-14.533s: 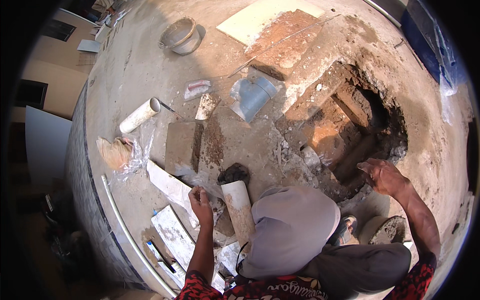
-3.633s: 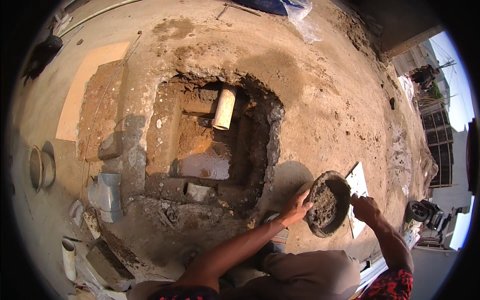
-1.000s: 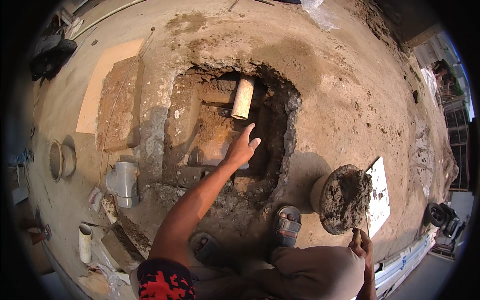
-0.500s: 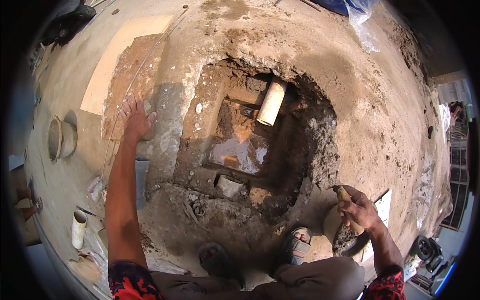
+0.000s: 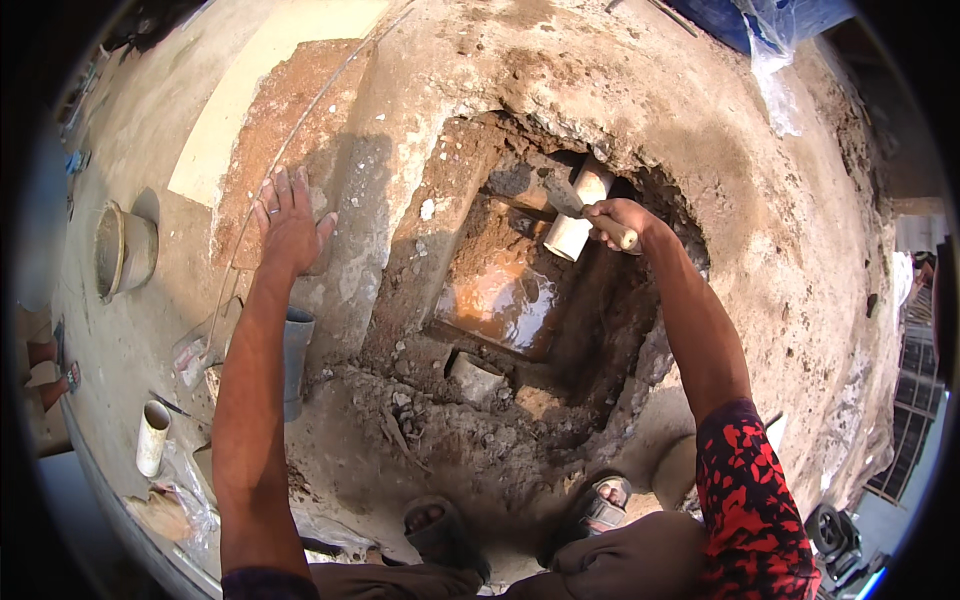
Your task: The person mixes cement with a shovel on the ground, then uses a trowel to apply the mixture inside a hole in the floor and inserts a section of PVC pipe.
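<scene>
My right hand [image 5: 622, 224] grips a pointing trowel [image 5: 563, 195] by its wooden handle. Its blade reaches over the far part of the pit, beside a pale plastic pipe [image 5: 574, 232] that juts in from the far wall. Grey mortar [image 5: 512, 180] sits at the chamber's far edge near the blade. With fingers spread, my left hand [image 5: 290, 222] rests flat on a rough brown slab [image 5: 270, 135] left of the pit. Muddy water [image 5: 500, 300] lies in the bottom of the square chamber. A short pipe end [image 5: 474, 378] shows at the near side.
A bucket [image 5: 126, 250] stands at the left, with a grey pipe [image 5: 297, 362] and a white pipe [image 5: 153, 440] nearer me. A thin rod [image 5: 320, 95] crosses the slab. Broken concrete rims the pit. Another person's feet [image 5: 60, 375] show at the far left.
My right hand has swung from low on the right, beside the round container, up and left over the pit with the trowel. My left hand remains on the slab; the view has shifted a little.
</scene>
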Demonstrator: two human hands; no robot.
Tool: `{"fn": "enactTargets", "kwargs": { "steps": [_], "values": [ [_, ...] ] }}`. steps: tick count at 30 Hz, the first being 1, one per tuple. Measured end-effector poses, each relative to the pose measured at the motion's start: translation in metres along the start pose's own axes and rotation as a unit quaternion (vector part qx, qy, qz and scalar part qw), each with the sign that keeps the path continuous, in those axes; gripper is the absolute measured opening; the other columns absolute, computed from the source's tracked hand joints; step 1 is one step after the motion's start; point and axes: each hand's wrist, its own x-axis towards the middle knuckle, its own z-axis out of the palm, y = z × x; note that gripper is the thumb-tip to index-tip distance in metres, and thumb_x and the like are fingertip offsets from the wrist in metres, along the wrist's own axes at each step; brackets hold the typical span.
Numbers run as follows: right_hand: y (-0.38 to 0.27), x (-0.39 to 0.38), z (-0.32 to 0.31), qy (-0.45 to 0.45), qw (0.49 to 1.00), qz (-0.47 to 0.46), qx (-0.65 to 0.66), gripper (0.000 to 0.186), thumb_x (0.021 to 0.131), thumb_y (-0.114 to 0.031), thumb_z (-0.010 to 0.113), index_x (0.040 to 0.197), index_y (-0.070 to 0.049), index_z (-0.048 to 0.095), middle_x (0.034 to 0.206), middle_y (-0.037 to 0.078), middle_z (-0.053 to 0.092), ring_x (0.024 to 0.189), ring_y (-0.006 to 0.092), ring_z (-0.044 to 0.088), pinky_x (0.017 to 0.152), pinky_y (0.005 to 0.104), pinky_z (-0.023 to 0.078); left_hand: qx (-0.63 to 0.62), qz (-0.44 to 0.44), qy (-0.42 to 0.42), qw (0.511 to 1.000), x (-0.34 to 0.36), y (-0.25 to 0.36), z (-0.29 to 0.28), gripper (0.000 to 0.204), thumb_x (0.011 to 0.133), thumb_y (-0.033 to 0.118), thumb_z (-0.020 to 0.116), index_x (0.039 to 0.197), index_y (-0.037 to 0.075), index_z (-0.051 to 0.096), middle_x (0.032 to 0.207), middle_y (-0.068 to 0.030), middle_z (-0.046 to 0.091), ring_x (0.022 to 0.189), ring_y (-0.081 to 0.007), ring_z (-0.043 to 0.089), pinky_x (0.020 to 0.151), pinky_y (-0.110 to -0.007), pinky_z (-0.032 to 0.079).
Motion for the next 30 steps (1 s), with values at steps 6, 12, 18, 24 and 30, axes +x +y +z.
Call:
{"fn": "enactTargets", "kwargs": {
  "steps": [6,12,18,24,30],
  "values": [
    [0.093,-0.240,-0.014,0.028,0.991,-0.131,0.032,0.049,0.089,-0.018,0.057,0.133,-0.003,0.039,0.081,0.008,0.060,0.050,0.0148,0.056,0.041,0.0265,0.047,0.022,-0.004,-0.021,1.000,0.006,0.012,-0.010,0.083,0.089,0.047,0.050,0.148,0.003,0.010,0.154,-0.0211,0.002,0.142,-0.0404,0.000,0.113,-0.054,0.003],
    [0.206,-0.491,-0.011,0.189,0.976,-0.089,-0.070,0.051,0.086,-0.026,0.066,0.127,-0.001,0.050,0.078,0.007,0.060,0.052,0.0127,0.055,0.046,0.0243,0.045,0.063,-0.035,-0.019,0.997,0.003,0.005,0.010,0.082,0.090,0.047,0.050,0.149,0.008,0.008,0.156,-0.0148,0.000,0.143,-0.0356,-0.001,0.113,-0.055,0.004],
    [0.280,-0.601,-0.016,0.319,0.888,0.162,-0.289,0.035,0.083,-0.021,0.061,0.113,-0.003,0.060,0.072,0.010,0.064,0.053,0.0208,0.060,0.051,0.0329,0.049,-0.033,0.170,0.138,0.975,-0.036,0.100,-0.020,0.076,0.093,0.041,0.051,0.148,0.006,0.012,0.154,-0.0175,0.010,0.141,-0.0360,0.014,0.113,-0.051,0.013],
    [0.355,-0.508,-0.027,0.299,0.749,0.103,-0.582,0.020,0.085,-0.007,0.048,0.102,0.002,0.054,0.076,0.016,0.064,0.063,0.0338,0.064,0.058,0.0418,0.053,-0.397,0.507,-0.364,0.673,-0.263,0.373,-0.067,0.079,0.090,0.049,0.055,0.141,-0.004,0.027,0.140,-0.0279,0.038,0.131,-0.0385,0.037,0.107,-0.042,0.031],
    [0.335,-0.536,0.019,0.186,0.751,0.060,-0.631,0.035,0.083,-0.006,0.052,0.117,-0.006,0.049,0.077,0.016,0.063,0.065,0.0316,0.066,0.057,0.0423,0.053,-0.506,0.508,-0.431,0.548,-0.355,0.437,-0.034,0.091,0.086,0.050,0.060,0.146,-0.001,0.015,0.147,-0.0253,0.029,0.135,-0.0332,0.032,0.110,-0.038,0.025]
  ]
}}
